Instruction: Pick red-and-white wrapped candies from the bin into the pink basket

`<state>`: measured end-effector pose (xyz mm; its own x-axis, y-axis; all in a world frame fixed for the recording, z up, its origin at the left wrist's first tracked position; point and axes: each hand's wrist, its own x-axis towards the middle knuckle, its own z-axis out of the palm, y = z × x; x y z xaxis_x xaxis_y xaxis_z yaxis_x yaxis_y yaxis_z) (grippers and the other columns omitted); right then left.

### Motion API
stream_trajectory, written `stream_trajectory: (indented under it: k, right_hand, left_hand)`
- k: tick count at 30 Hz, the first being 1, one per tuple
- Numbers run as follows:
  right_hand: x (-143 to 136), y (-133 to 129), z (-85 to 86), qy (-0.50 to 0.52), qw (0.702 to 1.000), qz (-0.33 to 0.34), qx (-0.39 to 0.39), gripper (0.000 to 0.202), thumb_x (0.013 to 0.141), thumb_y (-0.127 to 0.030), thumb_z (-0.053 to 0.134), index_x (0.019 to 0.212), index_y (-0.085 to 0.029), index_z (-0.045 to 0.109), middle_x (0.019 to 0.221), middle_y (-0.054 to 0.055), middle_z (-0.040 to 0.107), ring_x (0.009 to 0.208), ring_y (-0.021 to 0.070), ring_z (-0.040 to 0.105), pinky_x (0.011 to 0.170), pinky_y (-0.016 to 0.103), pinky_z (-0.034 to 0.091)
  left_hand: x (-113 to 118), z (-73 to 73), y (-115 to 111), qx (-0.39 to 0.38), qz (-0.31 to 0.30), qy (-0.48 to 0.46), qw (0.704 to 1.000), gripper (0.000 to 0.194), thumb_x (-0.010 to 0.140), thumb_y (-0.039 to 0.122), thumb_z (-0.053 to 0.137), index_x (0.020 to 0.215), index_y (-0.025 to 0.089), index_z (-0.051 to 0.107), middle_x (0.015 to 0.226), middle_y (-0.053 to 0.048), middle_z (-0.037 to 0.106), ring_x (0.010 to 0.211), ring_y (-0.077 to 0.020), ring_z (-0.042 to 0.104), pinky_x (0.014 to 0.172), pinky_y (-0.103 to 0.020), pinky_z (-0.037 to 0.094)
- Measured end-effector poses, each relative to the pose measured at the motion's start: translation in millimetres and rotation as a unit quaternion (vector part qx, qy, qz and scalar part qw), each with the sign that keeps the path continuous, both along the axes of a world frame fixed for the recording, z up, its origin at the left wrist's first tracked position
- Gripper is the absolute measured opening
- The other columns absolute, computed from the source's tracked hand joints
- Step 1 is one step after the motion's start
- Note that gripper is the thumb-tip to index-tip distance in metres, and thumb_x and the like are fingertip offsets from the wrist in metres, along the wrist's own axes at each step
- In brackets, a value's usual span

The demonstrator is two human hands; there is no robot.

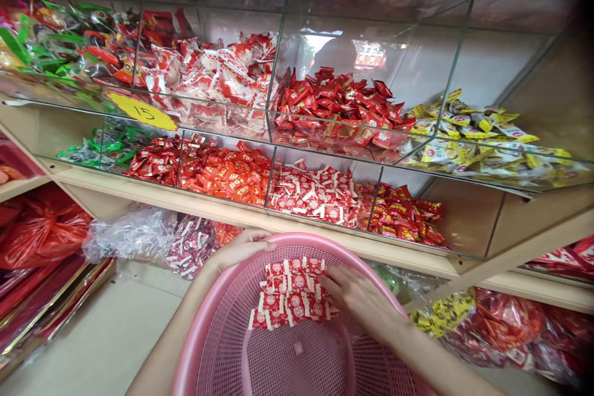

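Note:
A pink plastic basket (297, 239) with perforated walls is in front of me, tilted toward me. My left hand (250, 246) grips its far left rim, fingers over the edge. Inside, red and white wrapped candies (294, 300) lie in close rows against the far wall and the bottom. My right hand (355, 291) reaches in over the right rim. Its fingers are bent and close together on the candies at the right end of the rows; the fingertips are partly hidden among the wrappers.
A shelf with glass-fronted compartments holds matching red and white candies (315, 195), orange packets (229, 173), glossy red packets (343, 102) and yellow packets (482, 124). A yellow price tag (142, 111) hangs at left. Bagged candies (192, 244) lie under the wooden ledge (223, 207).

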<state>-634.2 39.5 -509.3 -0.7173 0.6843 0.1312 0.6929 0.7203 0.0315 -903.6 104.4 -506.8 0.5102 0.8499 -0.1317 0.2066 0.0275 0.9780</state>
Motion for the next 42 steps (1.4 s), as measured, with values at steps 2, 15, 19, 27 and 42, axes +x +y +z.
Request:
stream_trajectory:
  k: [2, 15, 19, 27, 42]
  right_hand:
    - [-2.7, 1.5, 8.1, 0.026, 0.999, -0.004, -0.027, 0.011, 0.081, -0.020, 0.048, 0.092, -0.020, 0.050, 0.090, 0.003, 0.050, 0.084, 0.0167, 0.049, 0.071, 0.030, 0.040]
    - [-75.8, 47.0, 11.4, 0.064, 0.996, 0.052, -0.045, 0.025, 0.076, -0.030, 0.056, 0.098, -0.018, 0.049, 0.098, 0.005, 0.053, 0.091, 0.0178, 0.047, 0.079, 0.031, 0.037]
    - [-83.5, 44.7, 2.6, 0.022, 0.999, 0.044, 0.006, 0.026, 0.076, -0.030, 0.056, 0.099, -0.018, 0.050, 0.101, 0.006, 0.052, 0.095, 0.0194, 0.046, 0.082, 0.033, 0.036]
    - [-85.7, 37.0, 15.0, 0.031, 0.997, 0.037, 0.061, 0.025, 0.077, -0.033, 0.055, 0.097, -0.018, 0.052, 0.096, 0.005, 0.053, 0.090, 0.0190, 0.047, 0.076, 0.032, 0.038]
    - [-53.7, 101.4, 66.7, 0.073, 0.954, -0.262, 0.124, 0.028, 0.080, -0.042, 0.044, 0.087, -0.017, 0.054, 0.090, 0.008, 0.055, 0.082, 0.0202, 0.049, 0.066, 0.029, 0.035]
  left_hand:
    - [0.2, 0.1, 0.3, -0.007, -0.003, -0.001, 1.000, 0.032, 0.074, 0.032, 0.056, 0.101, 0.015, 0.061, 0.091, -0.003, 0.065, 0.082, -0.0183, 0.057, 0.073, -0.026, 0.041]
    - [-2.3, -6.8, 3.1, 0.021, 0.002, -0.003, 1.000, 0.027, 0.073, 0.032, 0.056, 0.092, 0.014, 0.063, 0.085, -0.002, 0.064, 0.077, -0.0155, 0.055, 0.070, -0.024, 0.039]
    - [-2.6, -8.1, 3.2, 0.029, 0.000, -0.003, 1.000, 0.027, 0.074, 0.033, 0.055, 0.091, 0.014, 0.064, 0.090, -0.003, 0.065, 0.081, -0.0171, 0.056, 0.072, -0.025, 0.039]
    - [-0.8, -7.4, 3.0, 0.046, -0.005, -0.017, 0.999, 0.030, 0.074, 0.031, 0.055, 0.096, 0.013, 0.063, 0.094, -0.004, 0.065, 0.089, -0.0191, 0.055, 0.080, -0.027, 0.037]
    - [-4.0, -5.6, -0.5, 0.017, 0.021, 0.020, 0.999, 0.033, 0.072, 0.037, 0.057, 0.094, 0.014, 0.063, 0.084, -0.002, 0.065, 0.074, -0.0162, 0.056, 0.065, -0.023, 0.040]
